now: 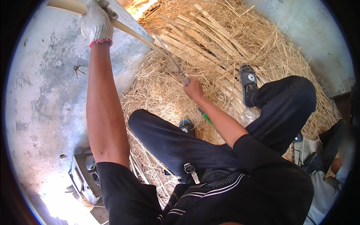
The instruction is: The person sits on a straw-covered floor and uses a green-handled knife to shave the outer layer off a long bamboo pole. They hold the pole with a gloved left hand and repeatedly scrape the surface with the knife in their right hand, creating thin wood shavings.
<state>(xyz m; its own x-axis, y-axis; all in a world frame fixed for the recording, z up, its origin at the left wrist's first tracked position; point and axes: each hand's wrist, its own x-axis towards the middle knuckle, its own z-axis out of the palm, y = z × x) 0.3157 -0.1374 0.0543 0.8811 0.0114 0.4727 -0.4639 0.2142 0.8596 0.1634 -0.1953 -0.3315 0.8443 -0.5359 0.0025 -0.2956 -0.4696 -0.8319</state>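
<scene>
In the head view, the left hand (98,23) (it wears a whitish glove (93,30)) is closed around a long pale strip (133,32), at the far left; the right hand (194,89), nearer, holds a thin-bladed tool (180,69) over the straw (144,88).

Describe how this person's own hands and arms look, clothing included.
The left hand wears an off-white knitted glove with a red-edged cuff. The right hand is ungloved. The left forearm and right forearm are bare below plain black sleeves.
</scene>
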